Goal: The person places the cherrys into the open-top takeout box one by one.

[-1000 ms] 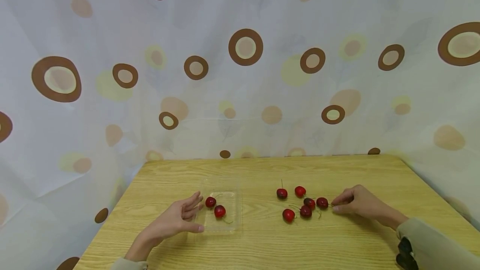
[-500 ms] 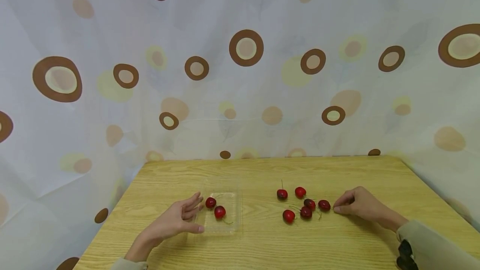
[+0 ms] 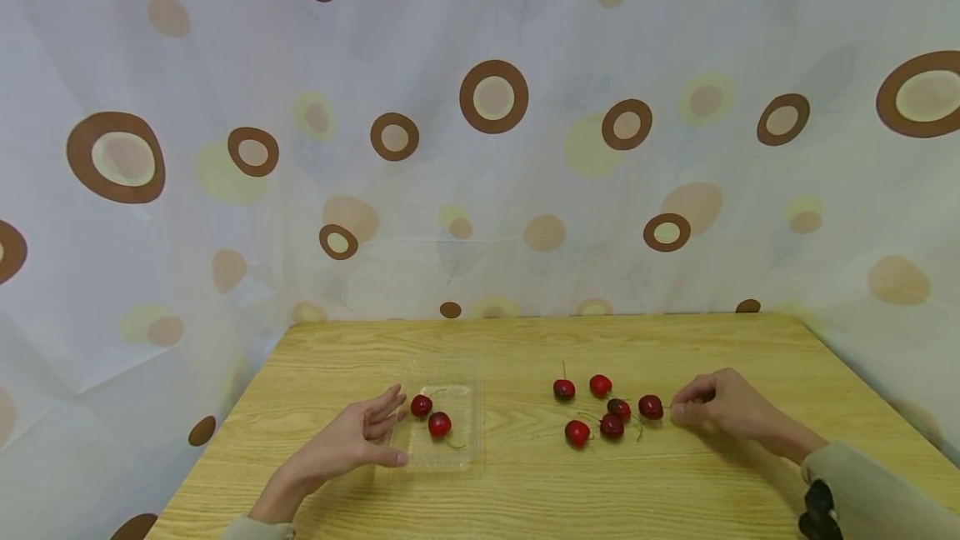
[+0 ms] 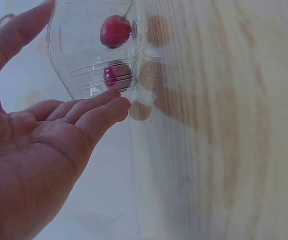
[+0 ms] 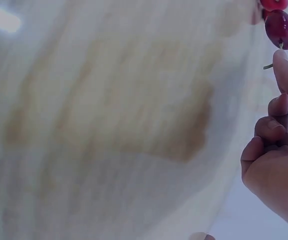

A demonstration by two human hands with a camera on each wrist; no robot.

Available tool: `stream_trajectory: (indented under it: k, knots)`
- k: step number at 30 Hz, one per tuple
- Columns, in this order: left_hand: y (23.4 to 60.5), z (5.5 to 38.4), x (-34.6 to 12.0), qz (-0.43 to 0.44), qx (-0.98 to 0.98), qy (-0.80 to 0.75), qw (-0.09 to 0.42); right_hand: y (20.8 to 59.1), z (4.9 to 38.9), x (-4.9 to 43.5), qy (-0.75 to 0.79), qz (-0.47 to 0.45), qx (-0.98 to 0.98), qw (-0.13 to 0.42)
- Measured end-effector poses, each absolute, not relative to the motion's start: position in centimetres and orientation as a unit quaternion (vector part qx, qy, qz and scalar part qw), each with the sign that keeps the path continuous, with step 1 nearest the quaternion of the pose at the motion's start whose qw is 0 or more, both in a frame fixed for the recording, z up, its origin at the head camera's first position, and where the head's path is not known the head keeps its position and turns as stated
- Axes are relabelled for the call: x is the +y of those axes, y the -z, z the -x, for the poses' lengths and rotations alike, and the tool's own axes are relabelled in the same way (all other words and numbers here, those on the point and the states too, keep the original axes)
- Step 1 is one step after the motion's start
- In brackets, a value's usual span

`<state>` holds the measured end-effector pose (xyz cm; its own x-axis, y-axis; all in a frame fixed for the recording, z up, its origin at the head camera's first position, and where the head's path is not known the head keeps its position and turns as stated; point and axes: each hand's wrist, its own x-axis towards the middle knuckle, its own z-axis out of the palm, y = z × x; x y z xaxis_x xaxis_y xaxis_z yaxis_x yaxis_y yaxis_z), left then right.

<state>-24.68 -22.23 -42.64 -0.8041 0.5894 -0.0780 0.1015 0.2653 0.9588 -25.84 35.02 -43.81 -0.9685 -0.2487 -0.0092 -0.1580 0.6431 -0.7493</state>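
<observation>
My right hand (image 3: 731, 407) pinches the stem of a dark red cherry (image 3: 650, 407) between thumb and forefinger. In the right wrist view that cherry (image 5: 280, 29) hangs from the fingertips, its stem end sticking out past the thumb. At the left, my left hand (image 3: 348, 440) has its fingers stretched out along the side of a clear plastic box (image 3: 462, 455). Two cherries lie in the box: one dark cherry (image 3: 421, 405) near the fingers and a redder cherry (image 3: 439, 424) with a curved stem. The left wrist view shows the fingertips close against the box's wall (image 4: 59, 55).
Several loose cherries lie on the wooden table right of centre, among them a cherry (image 3: 564, 390) with an upright stem, a bright red cherry (image 3: 577, 433) and a darker cherry (image 3: 612, 426). A patterned curtain (image 3: 420, 190) hangs behind the table's back edge.
My right hand has drawn slightly to the right and risen a little, and the pinched cherry has come away from the group with it. My left hand has kept its place by the box.
</observation>
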Motion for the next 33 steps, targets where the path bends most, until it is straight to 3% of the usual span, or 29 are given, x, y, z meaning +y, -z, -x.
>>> stream_trajectory:
  k: [10, 33]
  knots:
    - [42.6, 24.7, -22.3, -0.222, 0.771, -0.558, 0.211, 41.6, 27.3, 31.9, 0.399, 0.137, 0.906, 0.028]
    - [42.6, 24.7, -22.3, -0.217, 0.771, -0.559, 0.215, 39.5, 31.7, 15.1, 0.468, 0.243, 0.849, 0.046]
